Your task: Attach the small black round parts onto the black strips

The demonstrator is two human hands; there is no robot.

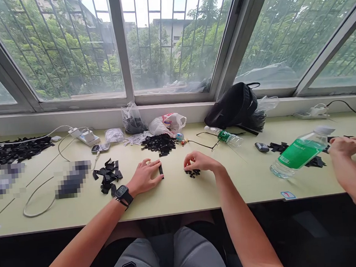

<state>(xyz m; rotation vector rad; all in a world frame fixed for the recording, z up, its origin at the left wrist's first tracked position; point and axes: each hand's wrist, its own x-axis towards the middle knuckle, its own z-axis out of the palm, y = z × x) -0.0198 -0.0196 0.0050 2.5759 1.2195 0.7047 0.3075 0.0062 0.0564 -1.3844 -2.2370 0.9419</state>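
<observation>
Your L hand lies palm-down on the desk, fingers out, tips right at a thin black strip. Can't tell if it's pinched or only touched. R hand is curled narrow over a few small black bits, tips at or just above them, hold unclear. The strip sits between your hands, close to the R-hand bits, on the pale green desk, not far from its front edge. Watch on L wrist.

Just L of your L hand: loose black pile. Straight ahead: bigger black pile. Far L: wide black heap.

Containers, along the sill: clear bag w/ black pieces inside; white plastic bag w/ red print, contents hidden; another clear bag w/ dark stuff, tucked against a black backpack. Water bottle, green label, lies on its side near wire glasses. Bigger green-label bottle, water inside, stands out R, tilted by the lens or really, can't tell. Past it, a co-worker's hand is by more black pieces.
</observation>
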